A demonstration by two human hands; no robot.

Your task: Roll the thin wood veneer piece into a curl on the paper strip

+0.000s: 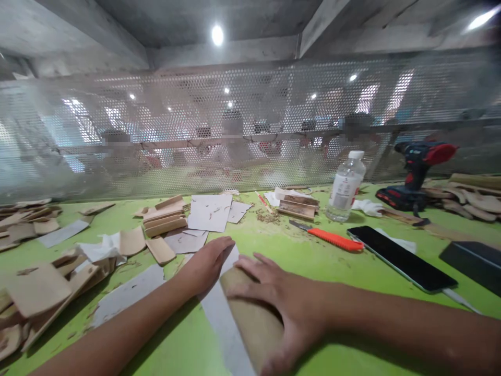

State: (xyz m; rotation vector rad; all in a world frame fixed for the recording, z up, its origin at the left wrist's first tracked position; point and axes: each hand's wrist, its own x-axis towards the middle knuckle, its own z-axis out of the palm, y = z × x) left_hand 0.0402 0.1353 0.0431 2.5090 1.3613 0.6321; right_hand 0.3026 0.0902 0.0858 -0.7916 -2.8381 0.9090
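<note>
A long tan curved piece (250, 324) lies on a strip of white paper (221, 318) at the near middle of the green table. My right hand (277, 297) is spread over it, thumb and fingers apart along its two sides, gripping it. My left hand (209, 261) rests on the upper part of the paper, just left of the piece, its fingers together and pointing forward. Whether anything lies under the left fingers is hidden. An orange utility knife (334, 239) with its blade out lies beyond my right hand.
On the green table (270, 235), tan pieces (39, 287) are heaped left, with paper sheets (209, 212) behind. A bottle (344, 188), a phone (401, 257), a drill (418, 172) and a dark box (475, 266) stand or lie right. A perforated screen (242, 141) runs behind.
</note>
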